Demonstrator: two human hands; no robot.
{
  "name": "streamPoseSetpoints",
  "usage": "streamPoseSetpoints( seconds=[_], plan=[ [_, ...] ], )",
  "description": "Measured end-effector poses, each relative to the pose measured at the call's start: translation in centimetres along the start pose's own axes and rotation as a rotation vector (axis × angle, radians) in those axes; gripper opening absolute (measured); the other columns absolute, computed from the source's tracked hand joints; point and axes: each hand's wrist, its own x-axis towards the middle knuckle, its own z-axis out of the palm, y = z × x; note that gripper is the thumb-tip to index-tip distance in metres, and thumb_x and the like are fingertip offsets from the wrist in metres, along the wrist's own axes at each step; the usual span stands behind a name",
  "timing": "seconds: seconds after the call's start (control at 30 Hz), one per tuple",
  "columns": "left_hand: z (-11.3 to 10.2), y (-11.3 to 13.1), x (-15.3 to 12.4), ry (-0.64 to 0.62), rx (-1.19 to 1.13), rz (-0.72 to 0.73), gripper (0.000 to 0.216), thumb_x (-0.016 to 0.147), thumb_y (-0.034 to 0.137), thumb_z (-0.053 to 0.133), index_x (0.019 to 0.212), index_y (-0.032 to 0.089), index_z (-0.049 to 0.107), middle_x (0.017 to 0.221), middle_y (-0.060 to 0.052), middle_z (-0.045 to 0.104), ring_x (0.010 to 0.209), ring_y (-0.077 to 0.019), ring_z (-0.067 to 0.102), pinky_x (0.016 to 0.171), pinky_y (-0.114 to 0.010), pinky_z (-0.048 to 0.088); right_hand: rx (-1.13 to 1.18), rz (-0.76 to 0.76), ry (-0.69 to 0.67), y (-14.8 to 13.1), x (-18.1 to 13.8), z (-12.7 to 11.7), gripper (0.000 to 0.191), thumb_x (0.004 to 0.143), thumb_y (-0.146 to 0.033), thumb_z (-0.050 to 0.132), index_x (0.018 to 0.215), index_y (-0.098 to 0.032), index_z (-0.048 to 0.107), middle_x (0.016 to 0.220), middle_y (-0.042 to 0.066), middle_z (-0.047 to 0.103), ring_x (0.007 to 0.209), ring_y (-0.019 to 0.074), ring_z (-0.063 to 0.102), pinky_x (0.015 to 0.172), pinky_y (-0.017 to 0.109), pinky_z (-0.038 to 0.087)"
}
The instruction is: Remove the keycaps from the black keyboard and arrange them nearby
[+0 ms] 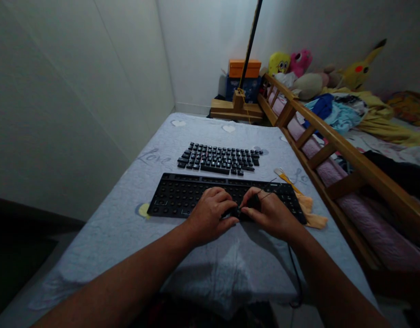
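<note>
A black keyboard frame [182, 196] with its keycaps removed lies across a table covered in a pale blue cloth [121, 228]. Beyond it, several loose black keycaps [220, 158] are laid out in rows like a keyboard. My left hand [210, 214] rests at the frame's near edge with its fingers curled. My right hand [269, 212] is beside it, pinching a small dark object [236, 211] that both hands meet on. I cannot make out what it is. A thin black cable [293, 269] runs from under my right hand off the table's near edge.
A yellow-handled tool [287, 178] lies on an orange cloth [312, 214] right of the keyboard. A wooden bed rail [333, 141] borders the table's right side, with plush toys [298, 64] and bedding behind. A wooden stand with a pole [239, 102] and boxes [244, 68] stand at the far end.
</note>
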Motion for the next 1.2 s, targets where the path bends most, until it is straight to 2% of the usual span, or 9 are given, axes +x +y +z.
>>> streamPoseSetpoints(
  seconds=[0.13, 0.33, 0.53, 0.73, 0.8, 0.97, 1.03, 1.2],
  plan=[
    [0.2, -0.2, 0.0, 0.057, 0.000, -0.018, 0.016, 0.086, 0.032, 0.067, 0.096, 0.020, 0.070, 0.097, -0.005, 0.067, 0.102, -0.0244, 0.054, 0.093, -0.043, 0.041, -0.022, -0.058, 0.062, -0.8, -0.1, 0.7, 0.005, 0.082, -0.017, 0.062, 0.086, -0.019, 0.060, 0.078, 0.001, 0.067, 0.072, 0.0151, 0.062, 0.067, 0.026, 0.043],
    [0.2, -0.1, 0.1, 0.125, 0.016, -0.025, 0.012, 0.086, 0.029, 0.068, 0.093, 0.020, 0.071, 0.093, -0.004, 0.069, 0.097, -0.0235, 0.056, 0.091, -0.043, 0.042, -0.005, -0.093, 0.095, -1.6, -0.2, 1.0, 0.007, 0.080, -0.013, 0.057, 0.082, -0.020, 0.059, 0.072, 0.000, 0.064, 0.065, 0.0138, 0.059, 0.061, 0.025, 0.043],
    [0.1, 0.2, 0.3, 0.186, 0.018, -0.007, 0.011, 0.085, 0.028, 0.069, 0.092, 0.020, 0.073, 0.091, -0.004, 0.070, 0.095, -0.0232, 0.058, 0.092, -0.043, 0.043, -0.056, -0.157, 0.252, -2.0, -0.1, 1.7, 0.011, 0.072, -0.009, 0.054, 0.074, -0.020, 0.057, 0.073, 0.002, 0.061, 0.068, 0.0152, 0.056, 0.064, 0.026, 0.042],
    [-0.2, 0.0, 0.2, 0.264, 0.044, -0.044, 0.015, 0.085, 0.030, 0.070, 0.093, 0.019, 0.073, 0.091, -0.005, 0.071, 0.095, -0.0241, 0.058, 0.090, -0.043, 0.044, 0.026, -0.003, 0.433, -1.8, 0.1, 1.6, 0.013, 0.071, -0.009, 0.049, 0.069, -0.021, 0.056, 0.065, 0.000, 0.057, 0.064, 0.0155, 0.053, 0.065, 0.028, 0.042],
    [-0.3, -0.1, 0.2, 0.276, 0.040, -0.048, 0.015, 0.085, 0.031, 0.070, 0.093, 0.018, 0.073, 0.091, -0.005, 0.071, 0.096, -0.0239, 0.058, 0.089, -0.043, 0.044, 0.007, -0.041, 0.387, -1.7, 0.2, 1.2, 0.015, 0.073, -0.009, 0.048, 0.069, -0.021, 0.057, 0.071, 0.002, 0.059, 0.071, 0.0175, 0.056, 0.070, 0.030, 0.043],
    [-0.2, -0.1, 0.2, 0.259, 0.019, -0.047, 0.015, 0.086, 0.032, 0.070, 0.093, 0.020, 0.073, 0.092, -0.004, 0.071, 0.096, -0.0233, 0.058, 0.091, -0.042, 0.043, -0.050, -0.204, 0.234, -1.3, 0.3, 0.9, 0.022, 0.074, -0.005, 0.046, 0.067, -0.019, 0.062, 0.103, 0.009, 0.061, 0.101, 0.0228, 0.057, 0.088, 0.036, 0.045],
    [-0.2, -0.1, 0.2, 0.258, 0.016, -0.051, 0.015, 0.085, 0.032, 0.070, 0.092, 0.019, 0.073, 0.092, -0.005, 0.071, 0.097, -0.0236, 0.058, 0.091, -0.043, 0.043, -0.064, -0.233, 0.209, -1.1, 0.3, 1.0, 0.024, 0.075, -0.003, 0.046, 0.072, -0.019, 0.064, 0.104, 0.009, 0.059, 0.100, 0.0219, 0.057, 0.087, 0.035, 0.046],
    [-0.1, -0.2, 0.2, 0.248, 0.005, -0.056, 0.016, 0.086, 0.034, 0.069, 0.094, 0.021, 0.073, 0.093, -0.004, 0.071, 0.096, -0.0230, 0.058, 0.090, -0.042, 0.043, -0.164, -0.218, 0.165, -0.6, 0.3, 1.2, 0.029, 0.078, -0.006, 0.054, 0.101, -0.020, 0.067, 0.099, 0.006, 0.055, 0.088, 0.0188, 0.057, 0.080, 0.032, 0.049]
  ],
)
